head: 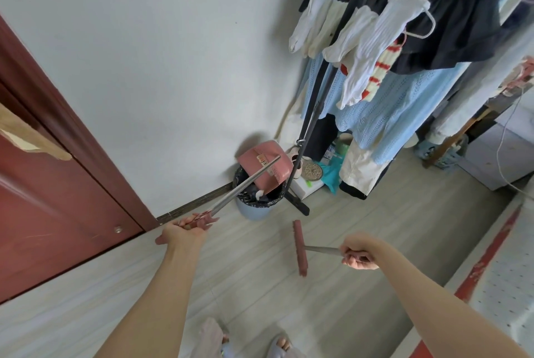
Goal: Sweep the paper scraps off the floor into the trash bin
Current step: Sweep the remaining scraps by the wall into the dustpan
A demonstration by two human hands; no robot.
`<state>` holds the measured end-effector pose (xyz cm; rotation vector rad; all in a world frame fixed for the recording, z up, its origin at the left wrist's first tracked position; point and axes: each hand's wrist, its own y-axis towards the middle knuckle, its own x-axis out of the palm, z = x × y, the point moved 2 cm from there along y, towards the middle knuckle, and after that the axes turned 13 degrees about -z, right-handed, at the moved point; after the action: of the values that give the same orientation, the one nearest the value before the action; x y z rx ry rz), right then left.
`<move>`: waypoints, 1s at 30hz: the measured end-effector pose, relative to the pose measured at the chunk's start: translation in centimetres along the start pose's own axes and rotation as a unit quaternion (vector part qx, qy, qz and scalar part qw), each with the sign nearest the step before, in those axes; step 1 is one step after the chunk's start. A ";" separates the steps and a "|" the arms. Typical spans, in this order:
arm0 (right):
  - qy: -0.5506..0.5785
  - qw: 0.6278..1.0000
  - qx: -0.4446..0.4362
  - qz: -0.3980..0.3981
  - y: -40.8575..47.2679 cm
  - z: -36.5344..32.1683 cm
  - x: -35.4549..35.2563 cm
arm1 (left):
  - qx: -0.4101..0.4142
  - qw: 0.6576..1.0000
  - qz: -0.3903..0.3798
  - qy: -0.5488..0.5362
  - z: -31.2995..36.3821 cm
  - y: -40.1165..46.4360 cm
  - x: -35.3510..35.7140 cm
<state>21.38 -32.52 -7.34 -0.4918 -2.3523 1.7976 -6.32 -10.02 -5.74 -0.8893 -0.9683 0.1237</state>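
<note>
My left hand (186, 230) grips the pink end of a long metal handle. That handle carries a pink dustpan (264, 166), which is tilted over the light blue trash bin (254, 211) lined with a dark bag. A white paper scrap (259, 193) shows inside the bin just under the pan's lip. My right hand (358, 252) holds the metal handle of a broom, whose pink head (300, 247) hangs just above the floor to the right of the bin.
A clothes rack (306, 149) hung with socks, dark garments and a blue knit stands right behind the bin, its black foot beside it. A red-brown door (57, 198) fills the left. Boxes and bags lie under the rack. My feet are at the bottom edge.
</note>
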 end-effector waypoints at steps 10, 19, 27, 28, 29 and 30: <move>0.081 0.996 -0.025 -0.021 -3.7 -3.6 -0.6 | -0.015 0.982 -0.064 0.179 1.9 -1.7 4.3; 0.386 0.897 -0.211 -0.053 -9.6 -7.5 -2.8 | 0.028 0.915 -0.253 0.312 -0.2 -9.0 17.0; 0.273 0.871 -0.387 -0.128 -19.4 -8.3 -6.6 | -0.039 0.799 -0.400 0.447 -8.8 -16.3 24.9; 0.257 0.871 -0.399 -0.130 -20.4 -7.7 -7.2 | -0.049 0.788 -0.410 0.457 -9.9 -17.0 25.7; 0.227 0.879 -0.406 -0.101 -21.1 -7.2 -7.7 | -0.056 0.778 -0.418 0.466 -10.9 -17.6 26.3; 0.188 0.890 -0.413 -0.049 -21.9 -6.5 -8.1 | -0.063 0.767 -0.426 0.476 -11.8 -18.2 27.0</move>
<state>27.13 -34.47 16.14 -0.7071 -2.6607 0.4967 13.45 -16.52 21.96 -0.4306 -0.3168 -1.1013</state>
